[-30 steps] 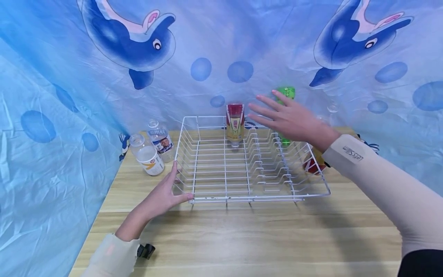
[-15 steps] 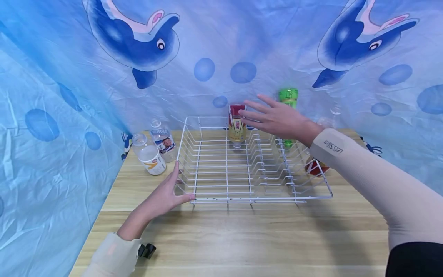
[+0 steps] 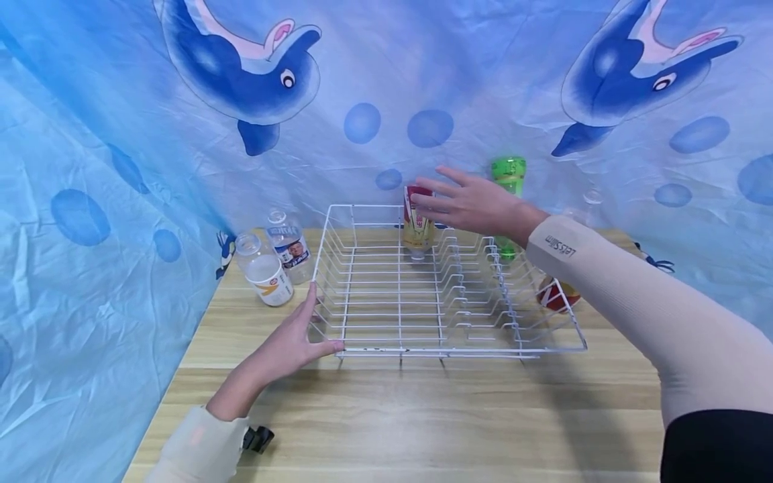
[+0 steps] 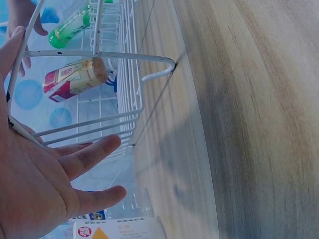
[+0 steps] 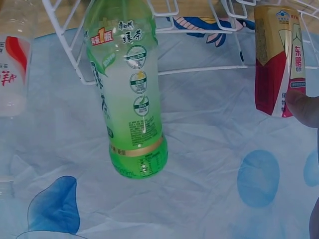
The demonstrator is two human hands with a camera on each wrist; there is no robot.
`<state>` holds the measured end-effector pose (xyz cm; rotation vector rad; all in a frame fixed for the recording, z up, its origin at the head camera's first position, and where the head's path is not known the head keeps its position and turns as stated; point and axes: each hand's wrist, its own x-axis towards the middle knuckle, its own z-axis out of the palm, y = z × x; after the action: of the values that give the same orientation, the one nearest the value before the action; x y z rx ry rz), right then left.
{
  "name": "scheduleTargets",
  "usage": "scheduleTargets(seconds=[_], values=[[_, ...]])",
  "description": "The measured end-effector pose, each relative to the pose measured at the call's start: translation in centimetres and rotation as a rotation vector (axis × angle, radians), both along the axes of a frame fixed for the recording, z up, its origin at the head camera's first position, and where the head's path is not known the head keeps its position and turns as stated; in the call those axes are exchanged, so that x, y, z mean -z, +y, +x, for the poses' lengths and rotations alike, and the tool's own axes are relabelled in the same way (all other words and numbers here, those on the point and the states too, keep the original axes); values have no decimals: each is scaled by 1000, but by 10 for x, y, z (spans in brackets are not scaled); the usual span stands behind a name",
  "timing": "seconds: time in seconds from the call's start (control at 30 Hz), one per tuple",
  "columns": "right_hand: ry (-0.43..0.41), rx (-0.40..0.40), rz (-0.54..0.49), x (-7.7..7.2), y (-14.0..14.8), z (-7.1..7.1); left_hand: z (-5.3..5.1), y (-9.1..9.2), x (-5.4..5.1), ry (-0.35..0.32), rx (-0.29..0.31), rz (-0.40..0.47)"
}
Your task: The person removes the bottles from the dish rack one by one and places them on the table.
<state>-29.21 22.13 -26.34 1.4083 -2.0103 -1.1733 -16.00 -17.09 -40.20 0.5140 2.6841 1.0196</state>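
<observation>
A white wire dish rack [image 3: 483, 351] stands on the wooden table. My left hand [image 3: 284, 349] rests at its front left corner, thumb at the front rim and fingers stretched along the side wires. Near the back of the rack, a drink bottle with a red and gold label [image 3: 415, 235] stands neck down. My right hand [image 3: 474, 206] is over its upper right side, fingers extended; the thumb overlaps the bottle's edge in the right wrist view, and firm contact cannot be told. Right of it, a green tea bottle [image 5: 129, 84] also stands upside down, partly behind the right forearm.
Two clear labelled bottles, one with an orange mark [image 3: 268, 278] and one with a blue label [image 3: 292, 251], stand left of the rack. Another red-labelled bottle [image 3: 557, 295] is beyond its right side, partly hidden. A blue dolphin-print curtain [image 3: 374, 67] encloses the back and left.
My right hand has moved left, from in front of the green tea bottle to over the red and gold bottle. The left hand stays at the rack corner. The whole view has shifted slightly.
</observation>
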Motion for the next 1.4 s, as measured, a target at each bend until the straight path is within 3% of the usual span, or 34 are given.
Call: scheduleTargets(seconds=[0.5,1.0,1.4], values=[[-29,-41,-34,18,-19,-30,-2,0,-2,-23,-10,4],[-29,-3,-4,35,-35,-44,0,-3,-2,-25,-23,5],[-27,27,7,52,-32,-53,5,3,-2,-7,-36,26]])
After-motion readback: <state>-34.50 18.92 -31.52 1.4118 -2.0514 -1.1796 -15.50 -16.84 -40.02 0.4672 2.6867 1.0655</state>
